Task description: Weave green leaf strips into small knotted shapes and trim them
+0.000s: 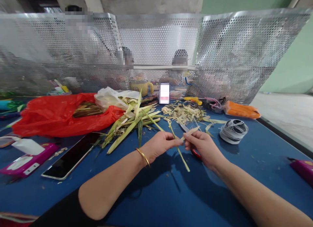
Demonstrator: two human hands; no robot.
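Near the table's middle, my left hand (162, 144) is closed in a pinch on a thin green stalk (182, 159) that slants down past the fingers. My right hand (201, 145), close beside it, pinches a pale strip of husk-like leaf (192, 131), one end of which meets the left fingertips. A pair of scissors (196, 154) with red handles shows at the right hand, its blade pointing away; whether the palm grips it or it lies beneath is hidden. Beyond the left hand lies a pile of green and pale leaves (124, 131).
Leaf scraps (184, 111) lie ahead, before a bright phone (164, 93). At right are a twine roll (233, 132) and an orange packet (242, 110). Left are a red bag (53, 114), a dark phone (73, 155) and a purple power strip (29, 160). A perforated metal screen (156, 35) stands behind.
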